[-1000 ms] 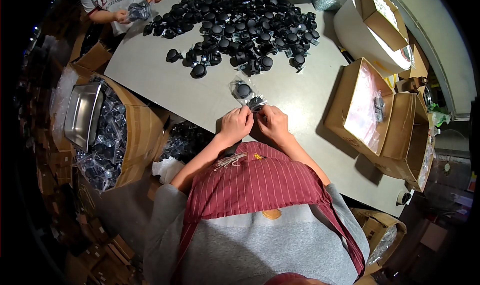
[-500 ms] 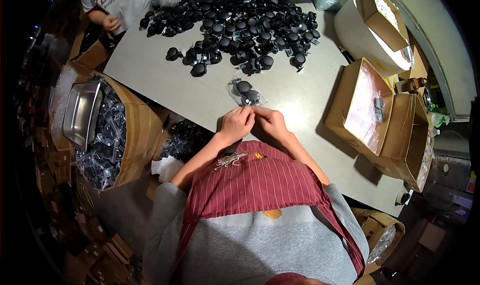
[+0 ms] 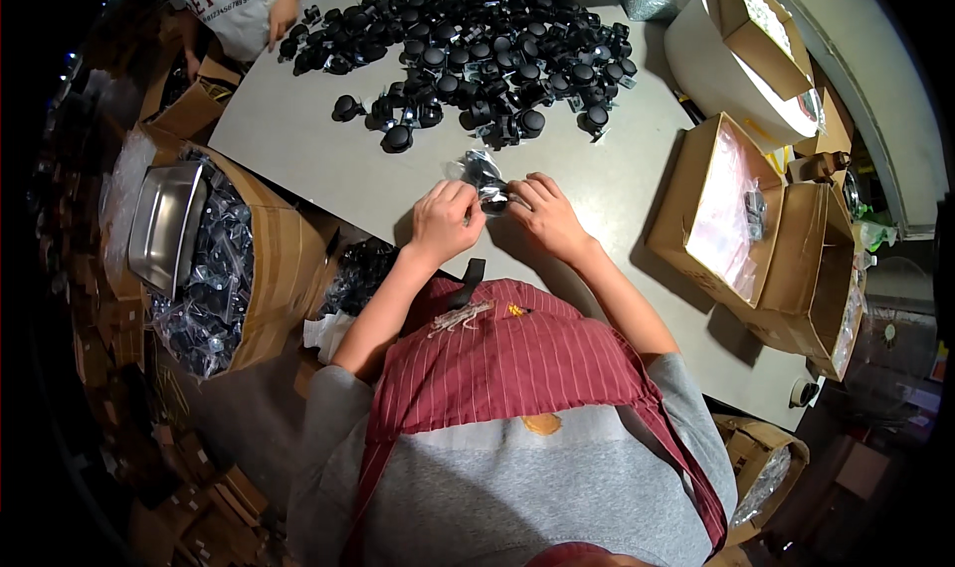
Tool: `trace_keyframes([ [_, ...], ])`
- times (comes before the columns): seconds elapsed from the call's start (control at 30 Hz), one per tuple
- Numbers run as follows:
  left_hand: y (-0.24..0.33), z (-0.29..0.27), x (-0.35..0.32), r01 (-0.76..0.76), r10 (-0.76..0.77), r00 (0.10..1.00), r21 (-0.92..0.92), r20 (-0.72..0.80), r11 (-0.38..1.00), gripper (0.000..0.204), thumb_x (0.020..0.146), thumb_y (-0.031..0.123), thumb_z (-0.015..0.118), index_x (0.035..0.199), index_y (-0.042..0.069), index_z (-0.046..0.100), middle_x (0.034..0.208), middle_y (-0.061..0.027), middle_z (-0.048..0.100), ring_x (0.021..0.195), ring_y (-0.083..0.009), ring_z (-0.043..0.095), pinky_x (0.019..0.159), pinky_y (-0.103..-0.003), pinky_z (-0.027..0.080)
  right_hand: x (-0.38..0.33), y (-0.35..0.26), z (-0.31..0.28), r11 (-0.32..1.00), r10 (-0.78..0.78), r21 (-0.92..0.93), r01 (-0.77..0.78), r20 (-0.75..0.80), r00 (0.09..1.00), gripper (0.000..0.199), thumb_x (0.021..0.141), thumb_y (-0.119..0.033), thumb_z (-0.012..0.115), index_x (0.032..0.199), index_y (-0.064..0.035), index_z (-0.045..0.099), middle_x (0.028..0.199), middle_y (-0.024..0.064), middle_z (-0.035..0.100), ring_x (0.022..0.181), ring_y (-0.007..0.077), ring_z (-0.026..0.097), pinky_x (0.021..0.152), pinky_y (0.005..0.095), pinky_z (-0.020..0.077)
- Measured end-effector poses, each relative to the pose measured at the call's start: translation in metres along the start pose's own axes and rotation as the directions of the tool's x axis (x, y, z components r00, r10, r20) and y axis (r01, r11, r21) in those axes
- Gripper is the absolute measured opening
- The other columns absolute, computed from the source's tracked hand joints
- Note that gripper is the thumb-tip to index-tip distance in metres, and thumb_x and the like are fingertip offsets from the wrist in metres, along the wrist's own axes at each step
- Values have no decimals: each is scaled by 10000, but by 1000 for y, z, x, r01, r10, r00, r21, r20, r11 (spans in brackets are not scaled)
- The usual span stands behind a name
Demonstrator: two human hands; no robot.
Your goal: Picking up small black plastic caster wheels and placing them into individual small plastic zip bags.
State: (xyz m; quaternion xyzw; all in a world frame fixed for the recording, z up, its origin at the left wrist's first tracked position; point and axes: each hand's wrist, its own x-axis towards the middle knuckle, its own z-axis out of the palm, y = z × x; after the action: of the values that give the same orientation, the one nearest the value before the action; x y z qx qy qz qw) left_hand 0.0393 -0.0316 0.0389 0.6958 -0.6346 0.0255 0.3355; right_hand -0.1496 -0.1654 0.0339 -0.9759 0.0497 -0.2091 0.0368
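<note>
My left hand (image 3: 446, 219) and my right hand (image 3: 545, 212) meet over the grey table (image 3: 328, 164), both pinching a small clear plastic bag (image 3: 481, 172) with a black caster wheel inside. The bag sticks up between my fingers. A big heap of loose black caster wheels (image 3: 477, 55) covers the far part of the table, just beyond my hands.
A round cardboard drum (image 3: 274, 259) of bagged parts with a metal pan (image 3: 164, 227) stands at my left. Open cardboard boxes (image 3: 716, 209) sit at the right, one lined with pink plastic. Another person's hand (image 3: 284, 12) reaches to the heap at the far left.
My hands stay at the same spot, working the bag between the fingers. The other person's hand at the far left has shifted along the edge of the heap.
</note>
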Motion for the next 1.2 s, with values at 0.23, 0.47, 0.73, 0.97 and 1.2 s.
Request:
trace_keyframes([
  [0.23, 12, -13, 7, 19, -33, 999, -425, -26, 905, 609, 826, 281, 819, 1297, 46, 514, 1131, -135, 683, 1139, -315, 640, 981, -405, 506, 19, -14, -26, 872, 313, 457, -173, -250, 916, 162, 814, -20, 726, 950, -34, 637, 1064, 114, 642, 1039, 326, 594, 901, 423, 487],
  [0.47, 14, 15, 5, 306, -267, 947, -760, 181, 573, 448, 838, 101, 806, 1204, 9, 565, 1113, -110, 714, 1011, -195, 705, 872, -324, 564, 19, 0, -38, 748, 495, 601, -282, -221, 840, 107, 869, -73, 726, 925, -29, 647, 976, 100, 664, 937, 309, 612, 859, 407, 484],
  [0.73, 6, 30, 5, 348, -361, 918, -770, 165, 535, 196, 909, 67, 724, 1088, -12, 706, 965, -67, 758, 869, -105, 691, 778, -266, 558, 14, 10, -38, 743, 347, 605, -287, 19, 938, 171, 818, -151, 775, 907, -44, 676, 1089, 117, 684, 1064, 340, 609, 943, 445, 461],
  [0.97, 23, 4, 11, 306, -363, 931, -640, 45, 704, 156, 948, 112, 701, 1033, -6, 757, 885, -75, 768, 766, -90, 690, 696, -257, 550, 27, 5, -42, 842, 265, 519, -147, -160, 951, 122, 832, -92, 750, 901, -27, 673, 973, 112, 690, 865, 309, 649, 797, 394, 518],
  [1.2, 19, 2, 16, 333, -422, 900, -797, 109, 504, 108, 937, 96, 694, 985, 0, 684, 854, -77, 740, 748, -115, 703, 668, -279, 553, 26, -1, -42, 774, 337, 591, -226, -84, 938, 122, 830, -53, 738, 917, -25, 657, 943, 117, 667, 850, 304, 648, 741, 384, 529],
])
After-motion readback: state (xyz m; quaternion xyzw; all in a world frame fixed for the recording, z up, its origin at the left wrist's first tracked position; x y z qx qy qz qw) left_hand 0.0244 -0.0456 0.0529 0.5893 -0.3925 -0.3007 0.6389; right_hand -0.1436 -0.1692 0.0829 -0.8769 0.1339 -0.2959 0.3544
